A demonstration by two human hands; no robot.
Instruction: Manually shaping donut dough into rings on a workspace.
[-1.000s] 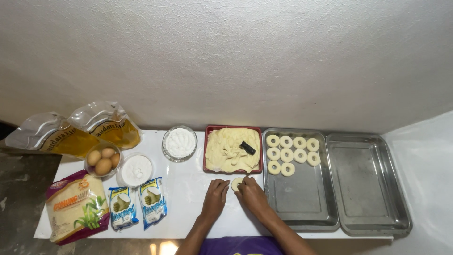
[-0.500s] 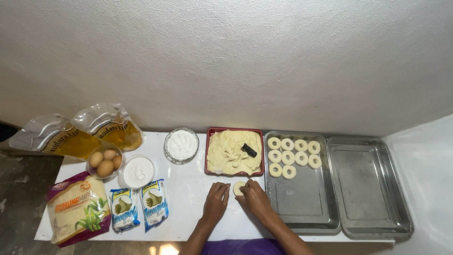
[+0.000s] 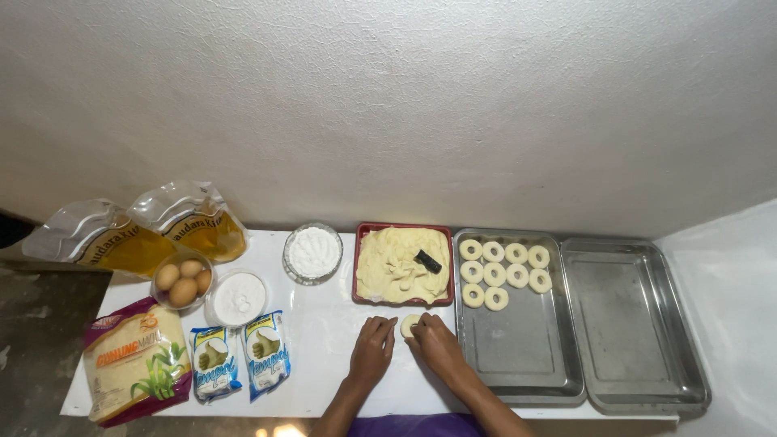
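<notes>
Low in the middle of the frame, the left hand (image 3: pixel 371 350) and the right hand (image 3: pixel 438 345) rest on the white tabletop (image 3: pixel 324 364). Between them lies a small round dough piece (image 3: pixel 409 325). The right fingers curl onto it; the left fingers lie loose beside it, holding nothing. Just above sits a red tray of dough (image 3: pixel 402 265). To the right, dough rings (image 3: pixel 503 273) fill a metal tray (image 3: pixel 518 356).

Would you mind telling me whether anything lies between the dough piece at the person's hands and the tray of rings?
Nothing visible does. The dough piece sits between the left hand and right hand; the tray lies right beside it.
</notes>
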